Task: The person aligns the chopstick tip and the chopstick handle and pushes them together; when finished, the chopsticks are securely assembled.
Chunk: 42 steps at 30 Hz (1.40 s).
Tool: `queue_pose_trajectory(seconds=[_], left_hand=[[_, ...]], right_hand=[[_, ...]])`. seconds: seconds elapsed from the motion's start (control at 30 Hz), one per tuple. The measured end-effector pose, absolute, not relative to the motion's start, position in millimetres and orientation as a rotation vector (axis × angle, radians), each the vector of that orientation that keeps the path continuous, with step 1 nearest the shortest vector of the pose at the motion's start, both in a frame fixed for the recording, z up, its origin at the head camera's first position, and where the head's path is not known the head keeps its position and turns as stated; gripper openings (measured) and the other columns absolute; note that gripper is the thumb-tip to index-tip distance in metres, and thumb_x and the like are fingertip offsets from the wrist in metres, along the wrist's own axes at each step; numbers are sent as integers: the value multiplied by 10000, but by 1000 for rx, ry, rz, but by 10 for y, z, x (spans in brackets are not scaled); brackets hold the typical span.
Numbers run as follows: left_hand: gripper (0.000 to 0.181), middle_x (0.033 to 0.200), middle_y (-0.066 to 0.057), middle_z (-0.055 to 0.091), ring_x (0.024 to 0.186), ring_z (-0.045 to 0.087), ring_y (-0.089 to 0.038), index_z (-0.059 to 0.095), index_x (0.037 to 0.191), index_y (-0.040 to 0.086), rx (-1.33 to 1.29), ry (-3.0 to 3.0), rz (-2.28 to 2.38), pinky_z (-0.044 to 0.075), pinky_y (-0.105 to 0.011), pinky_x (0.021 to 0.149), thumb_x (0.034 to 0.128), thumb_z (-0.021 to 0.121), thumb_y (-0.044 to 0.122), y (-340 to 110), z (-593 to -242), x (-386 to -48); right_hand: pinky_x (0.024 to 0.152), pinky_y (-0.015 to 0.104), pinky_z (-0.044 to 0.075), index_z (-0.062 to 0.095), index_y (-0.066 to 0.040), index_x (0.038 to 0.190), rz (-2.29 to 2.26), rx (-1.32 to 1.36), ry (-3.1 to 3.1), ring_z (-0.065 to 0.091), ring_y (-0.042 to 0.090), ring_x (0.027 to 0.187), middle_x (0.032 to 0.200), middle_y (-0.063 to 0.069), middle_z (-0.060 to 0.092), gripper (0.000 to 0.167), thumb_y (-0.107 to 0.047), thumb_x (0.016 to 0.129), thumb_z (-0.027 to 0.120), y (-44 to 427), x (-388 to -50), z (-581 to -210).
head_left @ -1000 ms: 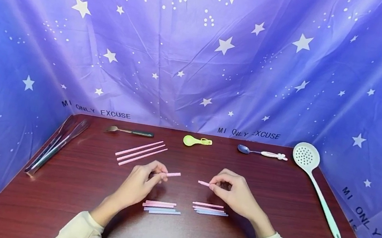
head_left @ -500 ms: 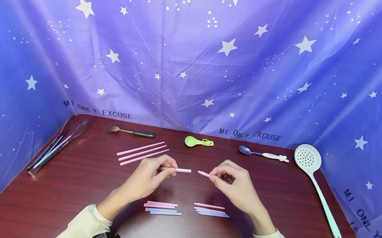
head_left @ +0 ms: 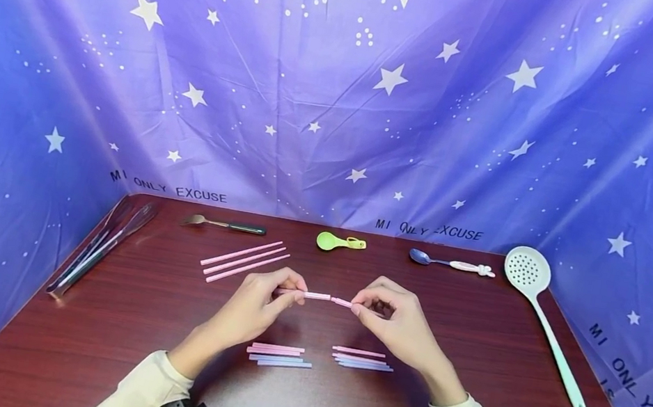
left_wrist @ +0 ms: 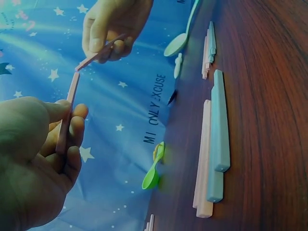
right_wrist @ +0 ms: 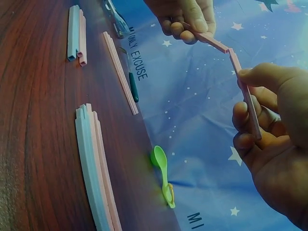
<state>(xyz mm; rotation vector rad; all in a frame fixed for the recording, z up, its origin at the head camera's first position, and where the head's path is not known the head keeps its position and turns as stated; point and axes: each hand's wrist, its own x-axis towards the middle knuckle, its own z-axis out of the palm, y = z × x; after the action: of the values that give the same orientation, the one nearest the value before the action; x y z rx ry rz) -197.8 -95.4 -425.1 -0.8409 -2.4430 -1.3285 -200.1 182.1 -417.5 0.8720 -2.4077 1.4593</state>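
My left hand (head_left: pixel 256 300) pinches a pink chopstick half (head_left: pixel 317 296) between thumb and fingers, with its free end pointing right. Facing it, my right hand (head_left: pixel 404 322) pinches another pink chopstick half (head_left: pixel 341 301), whose narrow stepped end points left. In the right wrist view the two ends come together at a slight angle; I cannot tell whether one has entered the other. Below the hands lie two small groups of pink and blue chopstick halves, a left group (head_left: pixel 279 350) and a right group (head_left: pixel 361 354). Three long pink chopsticks (head_left: pixel 245 260) lie behind my left hand.
Along the back edge lie a fork (head_left: pixel 228 225), a green measuring spoon (head_left: pixel 330 241) and a spoon with a white handle (head_left: pixel 450 263). A whisk (head_left: pixel 104 251) is at the left edge, a pale slotted skimmer (head_left: pixel 545 328) at the right. A starry curtain (head_left: pixel 320 76) surrounds the table.
My left hand has moved right and slightly up with its chopstick half. The right hand has shifted a little, and the gap between the two ends has nearly closed.
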Motion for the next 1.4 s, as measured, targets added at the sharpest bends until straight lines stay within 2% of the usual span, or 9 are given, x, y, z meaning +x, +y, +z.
queue_pose_trajectory(seconds=[0.27, 0.4, 0.53, 0.63, 0.83, 0.93, 1.07, 1.4], left_hand=[[53, 853, 9, 764, 765, 703, -163, 677, 986, 152, -842, -2449, -1349, 497, -226, 648, 985, 681, 100, -943, -4253, -1968], [45, 846, 1, 764, 768, 694, -98, 683, 984, 146, -849, -2443, -1368, 518, -239, 678, 984, 684, 102, -934, -4256, -1963], [46, 838, 44, 755, 770, 659, -7, 690, 981, 152, -847, -2433, -1377, 522, -240, 689, 979, 691, 106, -928, -4260, -1958], [53, 841, 41, 755, 763, 655, -20, 696, 985, 164, -843, -2431, -1381, 510, -221, 683, 974, 700, 113, -924, -4264, -1956], [70, 835, 9, 753, 737, 670, -147, 703, 1000, 172, -836, -2427, -1400, 488, -210, 667, 963, 715, 114, -913, -4269, -1950], [83, 831, 45, 741, 728, 649, -89, 708, 1006, 180, -821, -2424, -1403, 485, -212, 656, 957, 721, 114, -907, -4277, -1947], [80, 850, 25, 748, 740, 611, -18, 711, 1017, 183, -804, -2421, -1428, 500, -229, 648, 963, 716, 125, -895, -4299, -1947], [132, 859, 54, 720, 713, 561, -21, 708, 1043, 166, -744, -2417, -1495, 501, -252, 637, 933, 755, 110, -844, -4333, -1934]], right_hand=[[567, 216, 417, 754, -181, 924, 1446, 878, -2404, 515, 58, 695, 827, -28, 613, 126, -66, 889, 789, 1813, -2002, -4187], [572, 214, 423, 755, -196, 930, 1445, 872, -2402, 519, 63, 698, 832, -31, 618, 123, -85, 894, 793, 1814, -2004, -4186], [584, 210, 432, 755, -198, 938, 1432, 865, -2401, 529, 59, 708, 844, -40, 621, 126, -88, 892, 796, 1819, -2013, -4197], [594, 206, 441, 755, -192, 941, 1426, 869, -2395, 538, 57, 720, 853, -36, 623, 137, -74, 885, 798, 1822, -2017, -4206], [629, 199, 469, 758, -176, 937, 1439, 873, -2383, 563, 57, 759, 864, -25, 630, 152, -44, 873, 796, 1816, -2016, -4209], [639, 202, 479, 761, -169, 925, 1446, 865, -2381, 569, 57, 765, 856, -30, 629, 136, -49, 872, 798, 1807, -2014, -4207], [641, 205, 485, 761, -176, 912, 1453, 858, -2376, 572, 57, 763, 839, -48, 623, 129, -60, 873, 801, 1780, -2011, -4218], [591, 222, 438, 752, -202, 939, 1436, 833, -2365, 525, 58, 732, 833, -37, 594, 155, -60, 888, 784, 1715, -2020, -4296]])
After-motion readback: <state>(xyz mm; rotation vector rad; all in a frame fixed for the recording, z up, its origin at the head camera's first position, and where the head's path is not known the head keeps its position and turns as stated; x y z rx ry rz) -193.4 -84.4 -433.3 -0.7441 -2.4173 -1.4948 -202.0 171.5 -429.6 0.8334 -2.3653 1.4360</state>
